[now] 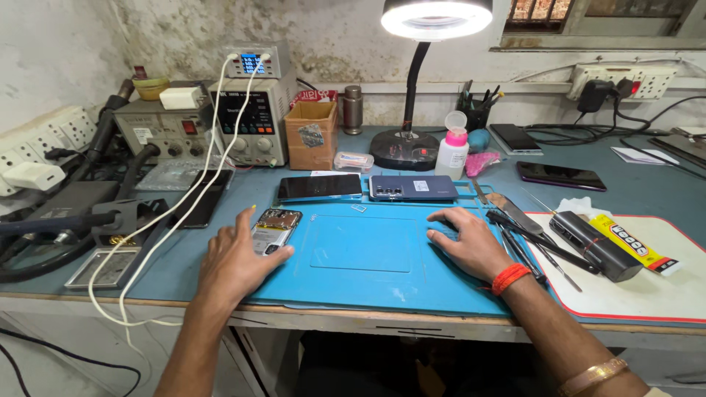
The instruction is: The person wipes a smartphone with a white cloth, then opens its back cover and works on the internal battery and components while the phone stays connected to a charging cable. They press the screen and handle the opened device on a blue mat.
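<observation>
Bright ring lamp (436,18) overhead — sharp, edges bowed.

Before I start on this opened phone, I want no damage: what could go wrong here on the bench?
The left hand rests against the opened phone at the blue mat's edge; a nudge might slide it off. A tiny loose part lies near the mat's top edge and could be swept away. The right hand sits beside pointed tools, which could roll or prick.
</observation>
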Tool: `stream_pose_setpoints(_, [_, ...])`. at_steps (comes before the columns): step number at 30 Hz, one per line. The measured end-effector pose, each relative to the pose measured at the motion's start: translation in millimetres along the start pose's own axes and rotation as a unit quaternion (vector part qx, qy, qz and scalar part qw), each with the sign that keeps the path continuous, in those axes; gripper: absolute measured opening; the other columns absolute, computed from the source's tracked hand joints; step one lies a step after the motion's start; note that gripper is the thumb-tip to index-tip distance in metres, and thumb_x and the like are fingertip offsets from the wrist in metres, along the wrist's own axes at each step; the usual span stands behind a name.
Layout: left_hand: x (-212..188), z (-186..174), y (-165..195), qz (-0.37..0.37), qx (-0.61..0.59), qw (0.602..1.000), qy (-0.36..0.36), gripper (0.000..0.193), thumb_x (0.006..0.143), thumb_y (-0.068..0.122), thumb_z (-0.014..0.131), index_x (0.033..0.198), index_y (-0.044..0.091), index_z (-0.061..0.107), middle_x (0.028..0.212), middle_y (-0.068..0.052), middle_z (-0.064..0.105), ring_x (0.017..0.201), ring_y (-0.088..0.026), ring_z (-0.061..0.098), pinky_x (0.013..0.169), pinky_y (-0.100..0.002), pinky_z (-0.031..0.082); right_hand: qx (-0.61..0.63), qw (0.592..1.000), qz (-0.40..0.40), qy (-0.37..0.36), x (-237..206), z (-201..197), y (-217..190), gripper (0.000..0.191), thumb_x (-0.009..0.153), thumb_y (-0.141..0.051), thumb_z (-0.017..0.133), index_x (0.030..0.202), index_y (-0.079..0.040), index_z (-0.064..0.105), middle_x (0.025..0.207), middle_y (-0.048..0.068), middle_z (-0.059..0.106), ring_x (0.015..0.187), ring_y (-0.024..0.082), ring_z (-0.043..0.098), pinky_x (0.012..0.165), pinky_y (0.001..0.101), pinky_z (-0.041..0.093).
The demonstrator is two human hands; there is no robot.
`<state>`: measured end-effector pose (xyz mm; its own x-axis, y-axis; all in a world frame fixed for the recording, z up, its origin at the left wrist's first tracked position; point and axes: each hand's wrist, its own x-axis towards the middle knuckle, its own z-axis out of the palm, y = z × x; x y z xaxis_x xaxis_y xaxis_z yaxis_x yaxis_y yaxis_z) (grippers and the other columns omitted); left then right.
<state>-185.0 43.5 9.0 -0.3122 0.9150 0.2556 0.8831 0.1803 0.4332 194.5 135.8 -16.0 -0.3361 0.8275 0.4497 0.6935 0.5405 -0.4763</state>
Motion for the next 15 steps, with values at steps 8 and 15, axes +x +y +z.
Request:
stream_pose_setpoints(8, [15, 24, -14, -0.004, 0.037, 0.999, -0.005, 0.099, 0.070, 0.052, 0.084, 0.151, 0.020, 0.038, 0.129, -0.027, 0.057, 0.121, -0.043, 0.055, 0.101, -0.053, 0.048, 0.009, 1.000, 0.017, -0.006, 0, 2, 4, 0.037, 0.086, -0.031, 0.072, 0.115, -0.008, 0.072, 0.113, 0.012, 0.071, 0.103, 0.028, 0.069, 0.089, 0.0386, 0.054])
stream_pose_setpoints(15, [14, 12, -10, 0.003, -0.036, 0.999, 0.039, 0.114, 0.065, 0.038, 0.091, 0.156, 0.017, 0.027, 0.121, -0.035, 0.058, 0.112, -0.050, 0.061, 0.099, -0.053, 0.051, 0.019, 1.000, 0.008, 0.000, 1, 6, 5, 0.037, 0.086, -0.030, 0.072, 0.115, -0.007, 0.072, 0.114, 0.012, 0.070, 0.102, 0.028, 0.069, 0.089, 0.0387, 0.055])
